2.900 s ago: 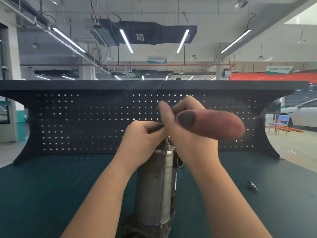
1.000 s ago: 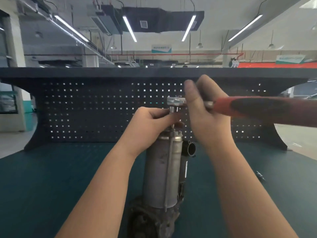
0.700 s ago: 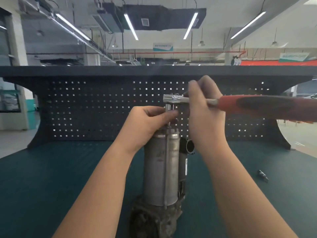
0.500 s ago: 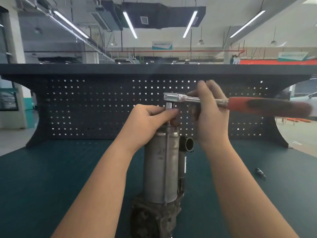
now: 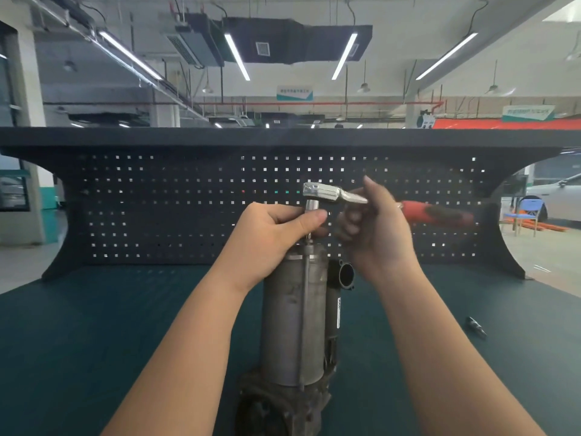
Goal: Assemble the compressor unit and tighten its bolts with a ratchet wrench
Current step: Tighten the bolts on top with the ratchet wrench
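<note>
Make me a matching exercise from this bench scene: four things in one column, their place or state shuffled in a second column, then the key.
Things
1. ratchet
2. compressor
3. loose bit
4. socket

Places or states
A. lying alone on the mat at far right
B. standing upright on the mat between the forearms
C. shaft held by the right hand, red handle pointing right
D. under the ratchet head, at the left hand fingertips

Pairs: 1-C, 2-B, 3-A, 4-D

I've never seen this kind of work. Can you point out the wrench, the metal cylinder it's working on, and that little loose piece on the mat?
wrench (image 5: 323, 194), head view, its silver head.
metal cylinder (image 5: 287, 322), head view, its grey side.
loose piece (image 5: 475, 326), head view, its dark body.
</note>
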Available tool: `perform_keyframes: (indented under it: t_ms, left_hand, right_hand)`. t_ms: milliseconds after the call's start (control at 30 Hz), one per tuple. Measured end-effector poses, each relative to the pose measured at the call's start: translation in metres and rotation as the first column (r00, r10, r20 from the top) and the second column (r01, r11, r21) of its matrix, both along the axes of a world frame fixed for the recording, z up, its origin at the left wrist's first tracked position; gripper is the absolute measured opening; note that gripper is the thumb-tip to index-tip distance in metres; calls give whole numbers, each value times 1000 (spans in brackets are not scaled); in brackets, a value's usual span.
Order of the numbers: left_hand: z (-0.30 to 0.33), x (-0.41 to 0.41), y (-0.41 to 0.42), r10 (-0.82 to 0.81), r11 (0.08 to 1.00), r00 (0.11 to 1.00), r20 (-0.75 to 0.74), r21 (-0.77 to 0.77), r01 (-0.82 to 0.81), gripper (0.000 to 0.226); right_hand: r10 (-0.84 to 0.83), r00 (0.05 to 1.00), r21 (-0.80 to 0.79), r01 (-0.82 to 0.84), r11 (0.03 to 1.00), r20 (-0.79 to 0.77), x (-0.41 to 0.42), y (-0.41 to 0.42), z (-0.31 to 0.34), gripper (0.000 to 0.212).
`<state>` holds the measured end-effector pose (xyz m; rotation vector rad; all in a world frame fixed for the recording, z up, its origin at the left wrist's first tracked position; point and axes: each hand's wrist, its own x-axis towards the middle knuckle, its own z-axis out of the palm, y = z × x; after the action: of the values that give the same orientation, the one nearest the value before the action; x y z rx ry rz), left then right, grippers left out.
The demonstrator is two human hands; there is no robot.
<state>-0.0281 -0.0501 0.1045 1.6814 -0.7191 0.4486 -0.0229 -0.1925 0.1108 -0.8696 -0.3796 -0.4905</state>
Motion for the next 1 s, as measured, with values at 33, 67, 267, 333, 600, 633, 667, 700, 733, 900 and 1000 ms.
perform_keyframes:
  t_ms: [33, 67, 267, 333, 600, 633, 667, 700, 733, 900, 1000]
  left_hand:
    - [0, 0, -2, 7, 1000, 1000, 15, 8, -7, 15]
    - [0, 0, -3, 1, 1000, 1000, 16, 6, -1, 15]
    - [2, -3, -7, -72, 997, 997, 24, 18, 71, 21]
    - [2, -2, -6, -57, 998, 998, 15, 25, 56, 19]
    - [2, 0, -4, -47, 999, 999, -14, -26, 47, 25]
    - [3, -1, -4, -68, 997, 997, -22, -35, 67, 27]
    - [4, -2, -5, -81, 996, 996, -23, -30, 81, 26]
    - [4, -3, -6, -92, 996, 996, -16, -18, 92, 22]
    - [4, -3, -6, -97, 995, 995, -7, -6, 97, 17]
    - [1, 3, -1, -52, 999, 999, 6, -1, 52, 14]
    - [0, 3, -2, -50, 999, 999, 3, 13, 50, 19]
  right_hand:
    - [82, 995, 76, -78, 994, -57, 3, 1, -1, 33]
    - [39, 998, 61, -37, 997, -45, 2, 1, 0, 33]
    - [-369, 568, -413, 808, 420, 736, -28, 1, 18, 36]
    - [-386, 615, -400, 764, 505, 687, -24, -4, 11, 39]
    - [-272, 940, -128, 302, 945, 207, -6, 5, 4, 34]
    - [-390, 835, -219, 495, 841, 387, -12, 4, 6, 36]
    - [-430, 733, -302, 635, 711, 527, -17, 6, 10, 37]
    - [-433, 651, -378, 736, 561, 624, -21, 7, 12, 37]
    - [-428, 602, -414, 788, 456, 674, -22, 6, 13, 35]
    - [-221, 968, -134, 236, 962, 119, -5, 1, -1, 13]
    - [-220, 975, -89, 222, 971, 31, -5, 2, 0, 11]
